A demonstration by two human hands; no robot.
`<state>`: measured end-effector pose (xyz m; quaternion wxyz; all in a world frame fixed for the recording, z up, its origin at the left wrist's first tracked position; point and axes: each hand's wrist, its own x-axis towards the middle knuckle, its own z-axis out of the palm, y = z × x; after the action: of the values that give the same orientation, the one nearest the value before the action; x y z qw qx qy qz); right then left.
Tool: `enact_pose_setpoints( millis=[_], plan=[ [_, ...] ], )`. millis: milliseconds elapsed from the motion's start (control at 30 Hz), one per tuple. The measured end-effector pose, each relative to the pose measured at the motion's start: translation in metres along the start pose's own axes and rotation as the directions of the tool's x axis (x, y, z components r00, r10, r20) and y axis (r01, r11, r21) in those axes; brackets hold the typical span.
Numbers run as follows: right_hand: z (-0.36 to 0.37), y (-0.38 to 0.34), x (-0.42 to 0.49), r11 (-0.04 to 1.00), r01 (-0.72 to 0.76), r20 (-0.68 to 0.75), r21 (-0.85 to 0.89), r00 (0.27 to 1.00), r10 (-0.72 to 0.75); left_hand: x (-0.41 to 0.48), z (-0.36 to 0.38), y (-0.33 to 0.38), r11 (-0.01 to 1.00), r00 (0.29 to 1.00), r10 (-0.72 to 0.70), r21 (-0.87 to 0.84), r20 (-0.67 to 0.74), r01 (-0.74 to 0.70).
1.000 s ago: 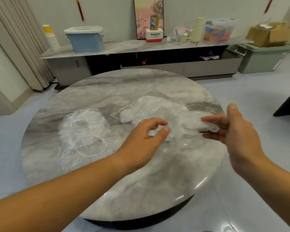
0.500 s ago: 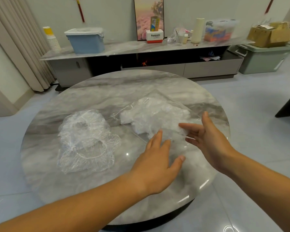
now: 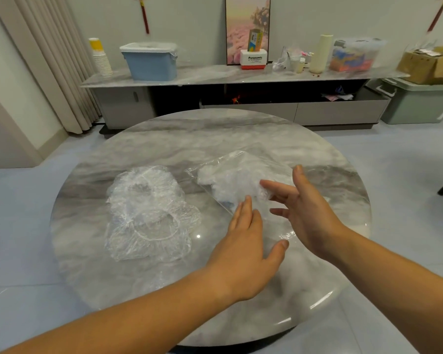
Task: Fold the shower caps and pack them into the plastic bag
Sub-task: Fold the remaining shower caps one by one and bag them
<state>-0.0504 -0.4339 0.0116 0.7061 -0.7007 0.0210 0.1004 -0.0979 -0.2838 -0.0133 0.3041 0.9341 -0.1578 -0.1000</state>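
- Left hand [image 3: 243,251] is lying flat, fingers straight, at the near end of the plastic bag [image 3: 230,180].
- Right hand [image 3: 307,213] is holding its fingers spread, fingertips touching the bag.
- Loose shower caps [image 3: 146,213] are sitting to the left on the table [image 3: 164,139].

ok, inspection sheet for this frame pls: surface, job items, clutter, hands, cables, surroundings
Surface: round marble table, glossy.
Job's things: shower caps in a loose unfolded pile, left of centre; bag to their right, white folded caps already inside.
Clutter: blue bin, cup stack and cardboard box on or by the cabinet behind.
Hands: left hand flat, palm down, at the bag's near end; right hand open, fingers over the bag. Neither grips anything.
Cables: nothing seen.
Surroundings: curtain left, green bin right, tiled floor.
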Motion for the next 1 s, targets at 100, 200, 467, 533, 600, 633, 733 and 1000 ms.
enact_pose_setpoints(
  millis=[100,200,467,533,600,633,733,1000],
  plan=[
    [0.009,-0.003,0.006,1.0,-0.015,0.009,0.017,1.0,0.015,-0.004,-0.003,-0.006,0.996,1.0,0.028,-0.086,0.003,-0.028],
    [0.016,-0.005,0.016,0.997,-0.027,0.029,0.068,0.999,0.025,-0.009,-0.008,-0.008,0.988,0.996,0.088,-0.125,0.007,-0.087],
    [0.038,-0.015,0.046,0.953,-0.102,0.028,0.285,0.995,0.098,-0.017,-0.015,-0.024,0.984,0.992,0.123,-0.131,0.012,-0.121],
    [0.039,-0.015,0.05,0.917,-0.128,0.011,0.378,0.991,0.134,-0.019,-0.017,-0.029,0.984,0.992,0.127,-0.131,0.013,-0.124],
    [0.042,-0.016,0.051,0.861,-0.131,-0.025,0.492,0.986,0.164,-0.019,-0.02,-0.033,0.983,0.991,0.132,-0.132,0.014,-0.129],
    [0.043,-0.017,0.051,0.827,-0.124,-0.043,0.548,0.983,0.177,-0.019,-0.021,-0.035,0.982,0.991,0.135,-0.135,0.015,-0.132],
    [0.047,-0.02,0.047,0.752,-0.085,-0.099,0.654,0.976,0.196,-0.019,-0.023,-0.04,0.981,0.991,0.132,-0.141,0.013,-0.129],
    [0.049,-0.017,0.045,0.785,-0.046,-0.179,0.617,0.964,0.197,-0.017,-0.025,-0.047,0.98,0.988,0.154,-0.132,0.029,-0.149]
  ],
)
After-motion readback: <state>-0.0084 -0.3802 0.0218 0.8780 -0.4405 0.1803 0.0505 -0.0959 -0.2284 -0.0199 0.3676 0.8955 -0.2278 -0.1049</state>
